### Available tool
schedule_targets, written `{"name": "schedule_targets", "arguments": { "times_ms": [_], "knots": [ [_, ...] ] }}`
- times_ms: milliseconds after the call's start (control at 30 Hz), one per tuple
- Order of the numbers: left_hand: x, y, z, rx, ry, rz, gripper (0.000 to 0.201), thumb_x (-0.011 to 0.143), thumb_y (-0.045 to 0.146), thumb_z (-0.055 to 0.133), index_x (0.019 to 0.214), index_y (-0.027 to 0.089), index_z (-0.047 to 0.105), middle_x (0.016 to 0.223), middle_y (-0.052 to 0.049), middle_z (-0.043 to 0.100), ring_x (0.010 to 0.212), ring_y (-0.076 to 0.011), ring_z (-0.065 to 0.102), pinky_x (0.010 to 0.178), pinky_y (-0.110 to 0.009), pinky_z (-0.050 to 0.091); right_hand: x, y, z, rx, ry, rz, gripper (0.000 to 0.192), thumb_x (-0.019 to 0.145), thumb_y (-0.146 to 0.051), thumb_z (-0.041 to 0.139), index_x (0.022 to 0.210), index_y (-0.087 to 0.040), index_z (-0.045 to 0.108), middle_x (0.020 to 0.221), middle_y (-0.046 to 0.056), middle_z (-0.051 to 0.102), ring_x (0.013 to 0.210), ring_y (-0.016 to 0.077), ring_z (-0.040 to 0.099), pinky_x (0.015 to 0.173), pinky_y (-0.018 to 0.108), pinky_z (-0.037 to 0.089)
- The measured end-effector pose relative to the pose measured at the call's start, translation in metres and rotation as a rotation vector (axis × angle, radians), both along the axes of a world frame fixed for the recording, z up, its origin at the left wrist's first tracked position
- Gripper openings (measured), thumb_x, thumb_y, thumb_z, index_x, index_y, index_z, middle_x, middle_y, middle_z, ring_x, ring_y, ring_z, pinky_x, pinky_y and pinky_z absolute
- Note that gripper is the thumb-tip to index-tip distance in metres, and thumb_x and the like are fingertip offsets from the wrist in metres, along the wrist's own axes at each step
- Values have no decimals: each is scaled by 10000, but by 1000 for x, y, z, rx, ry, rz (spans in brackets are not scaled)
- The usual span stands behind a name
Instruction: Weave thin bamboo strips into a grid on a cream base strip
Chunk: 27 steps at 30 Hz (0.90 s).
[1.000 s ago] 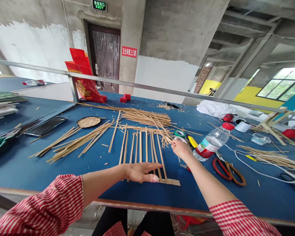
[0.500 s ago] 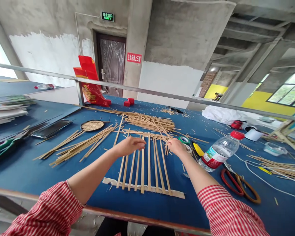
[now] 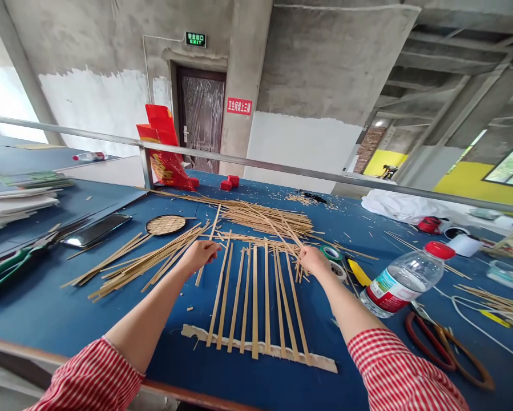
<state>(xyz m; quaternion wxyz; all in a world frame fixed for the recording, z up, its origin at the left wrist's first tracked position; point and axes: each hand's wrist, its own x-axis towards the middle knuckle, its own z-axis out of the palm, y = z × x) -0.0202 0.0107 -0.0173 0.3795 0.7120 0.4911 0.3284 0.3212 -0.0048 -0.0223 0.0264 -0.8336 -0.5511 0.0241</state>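
Several thin bamboo strips (image 3: 255, 302) lie side by side on the blue table (image 3: 68, 319). Their near ends are stuck under a strip of masking tape (image 3: 324, 363). My left hand (image 3: 202, 254) is at the far left end of this row, fingers pinched together. My right hand (image 3: 314, 261) is at the far right end, also pinched. A thin cross strip (image 3: 260, 244) runs between the two hands over the tops of the upright strips, and each hand appears to grip one end of it.
A pile of bamboo strips (image 3: 265, 214) lies beyond, with more loose strips (image 3: 145, 260) to the left. Also left are a round woven piece (image 3: 166, 225), a phone (image 3: 96, 230) and a green-handled tool (image 3: 3, 271). Right: tape rolls (image 3: 333, 254), water bottle (image 3: 399, 279), scissors (image 3: 448, 348).
My left hand left the near ends of the strips and moved up to their far left end, closing its fingers. My right hand stayed at the far right end.
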Motion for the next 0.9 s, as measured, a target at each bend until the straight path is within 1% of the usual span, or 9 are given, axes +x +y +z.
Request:
{"name": "schedule_targets", "arguments": {
  "times_ms": [100,167,300,400,567,633,733,800,900],
  "knots": [
    [0,2,-6,15,33,25,374,746,476,400,741,166,609,590,9,574,496,-112,516,461,-198,385,-4,-1,-4,46,-16,29,177,775,-234,460,767,-206,635,957,64,616,812,183,592,642,257,413],
    [-3,3,-10,34,71,46,353,744,467,413,741,175,611,604,8,581,503,-117,522,454,-198,379,-8,2,-6,67,-10,25,140,751,-216,488,759,-193,626,980,79,605,851,212,582,648,273,410],
    [-7,4,-18,57,157,60,302,759,413,422,785,187,621,645,5,608,545,-128,553,484,-198,403,-10,10,-6,103,68,-31,111,730,-171,486,752,-161,594,836,121,628,775,248,598,579,294,408],
    [-5,4,-22,45,219,33,276,779,371,422,854,195,620,695,5,633,573,-127,579,503,-190,425,-5,5,-1,163,162,-41,125,769,-186,436,795,-168,557,756,103,634,683,213,603,533,272,403],
    [-1,6,-23,15,344,-6,221,812,305,454,937,202,604,782,0,648,619,-121,603,543,-190,455,6,-30,4,252,380,64,197,820,-189,328,932,-200,489,718,3,637,553,101,584,507,194,421],
    [0,8,-21,26,409,22,228,832,302,473,993,179,578,863,-24,632,701,-134,603,630,-239,478,11,-48,2,297,519,100,196,812,-224,343,928,-192,497,650,-11,612,492,95,557,487,195,421],
    [7,12,-18,37,513,58,271,851,315,488,1059,146,527,1009,-62,575,858,-166,571,752,-353,475,18,-73,-3,337,720,134,168,767,-296,415,833,-188,524,587,-23,561,449,89,505,463,201,401],
    [16,17,-16,27,574,46,280,853,313,491,1075,144,514,1059,-70,547,907,-178,553,774,-382,470,20,-87,-4,303,821,146,179,741,-317,436,828,-183,517,587,-31,538,443,80,477,459,201,386],
    [33,27,-14,2,641,18,282,852,302,494,1088,148,508,1082,-72,535,917,-181,550,771,-378,474,17,-102,-5,226,942,171,217,724,-349,440,842,-178,502,588,-38,512,449,75,458,462,201,371]
  ]
}}
